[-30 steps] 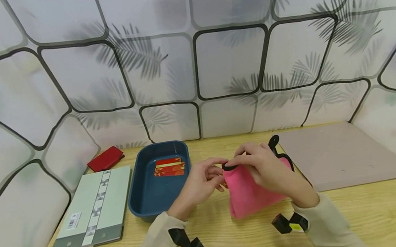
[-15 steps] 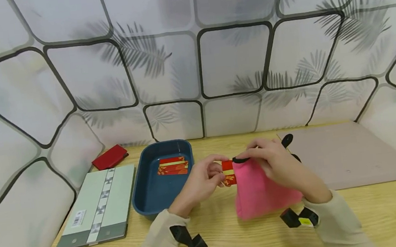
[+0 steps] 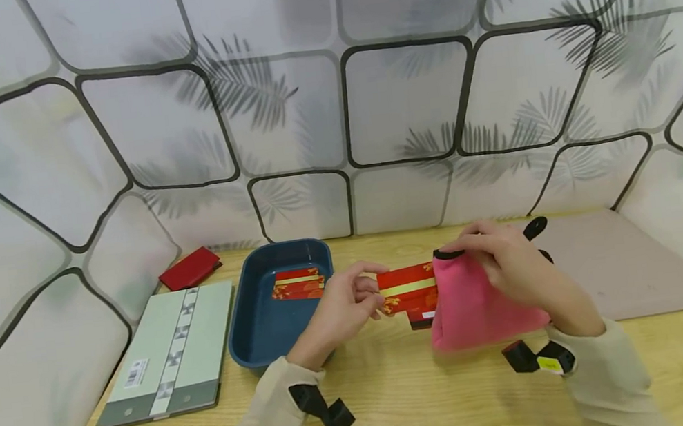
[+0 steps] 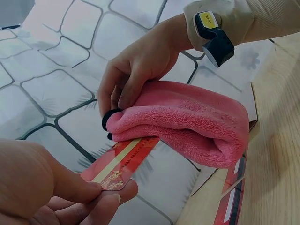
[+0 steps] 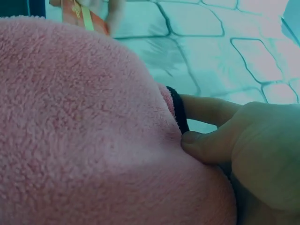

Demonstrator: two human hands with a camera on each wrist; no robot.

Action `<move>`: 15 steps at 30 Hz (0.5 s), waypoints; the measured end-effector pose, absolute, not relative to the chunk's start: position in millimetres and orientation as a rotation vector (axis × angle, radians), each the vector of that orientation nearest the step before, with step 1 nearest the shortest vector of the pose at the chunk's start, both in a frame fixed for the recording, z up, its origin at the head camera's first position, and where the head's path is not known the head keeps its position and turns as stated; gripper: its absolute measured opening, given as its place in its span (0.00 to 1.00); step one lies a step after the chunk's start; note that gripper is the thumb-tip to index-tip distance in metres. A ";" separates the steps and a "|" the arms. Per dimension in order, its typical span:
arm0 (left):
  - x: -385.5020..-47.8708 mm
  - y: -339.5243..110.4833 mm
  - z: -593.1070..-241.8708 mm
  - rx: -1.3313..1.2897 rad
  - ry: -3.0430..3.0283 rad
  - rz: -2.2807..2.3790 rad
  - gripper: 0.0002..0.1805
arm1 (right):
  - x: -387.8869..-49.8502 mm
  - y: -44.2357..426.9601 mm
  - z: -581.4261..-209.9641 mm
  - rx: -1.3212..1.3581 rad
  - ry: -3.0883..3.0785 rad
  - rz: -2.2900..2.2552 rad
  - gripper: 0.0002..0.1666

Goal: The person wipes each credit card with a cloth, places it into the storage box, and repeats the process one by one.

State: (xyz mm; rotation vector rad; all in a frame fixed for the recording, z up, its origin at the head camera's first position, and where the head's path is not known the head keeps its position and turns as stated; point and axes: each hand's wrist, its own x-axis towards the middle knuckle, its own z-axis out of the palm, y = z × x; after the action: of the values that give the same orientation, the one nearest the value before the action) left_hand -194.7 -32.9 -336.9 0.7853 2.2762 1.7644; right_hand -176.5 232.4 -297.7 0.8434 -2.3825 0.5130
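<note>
In the head view, my left hand (image 3: 345, 306) pinches the left end of a red envelope (image 3: 408, 288) with a gold band between thumb and fingers. The envelope's other end is hidden at the folded pink plush towel (image 3: 482, 302). My right hand (image 3: 519, 271) grips the towel by its black-trimmed upper edge, thumb on the near side, as the right wrist view shows at the trim (image 5: 178, 110). The left wrist view has the envelope (image 4: 123, 161) partly under the towel's fold (image 4: 187, 119). Lower down, a red item with a dark edge (image 3: 421, 319) shows beside the towel.
A blue bin (image 3: 267, 339) holds several red-and-gold envelopes (image 3: 298, 285). Left of it lies a pale green folder (image 3: 172, 356), with a red wallet-like case (image 3: 190, 268) behind. A flat pinkish-grey board (image 3: 628, 266) lies at the right, and a patterned curtain stands behind the table.
My right hand has moved right with the towel, away from my left hand. Much more of the red envelope shows between them, and the red item below has come into view.
</note>
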 end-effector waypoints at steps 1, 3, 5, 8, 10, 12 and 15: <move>-194.6 -33.7 -336.2 0.775 2.275 1.772 0.21 | -176.3 235.2 -296.1 0.832 -2.386 0.513 0.29; -194.9 -34.9 -335.0 0.759 2.277 1.785 0.21 | -175.1 240.3 -292.6 0.802 -2.396 0.497 0.30; -195.3 -35.4 -333.8 0.747 2.288 1.786 0.21 | -173.6 244.7 -289.3 0.783 -2.406 0.477 0.30; -195.7 -34.9 -332.9 0.746 2.294 1.787 0.20 | -170.6 249.5 -284.8 0.790 -2.417 0.497 0.29; -195.8 -33.7 -333.8 0.756 2.284 1.790 0.21 | -168.6 251.2 -282.4 0.823 -2.414 0.548 0.28; -195.4 -32.3 -335.2 0.761 2.272 1.792 0.21 | -167.1 251.6 -280.4 0.876 -2.411 0.611 0.27; -194.1 -30.7 -337.0 0.753 2.261 1.797 0.21 | -165.8 249.0 -278.4 0.999 -2.418 0.720 0.25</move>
State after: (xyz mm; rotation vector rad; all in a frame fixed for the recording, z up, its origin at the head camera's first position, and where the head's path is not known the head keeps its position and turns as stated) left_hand -194.1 -30.7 -337.0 0.7527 2.2611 1.7969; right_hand -165.8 249.0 -278.4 0.9990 -2.4175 0.7196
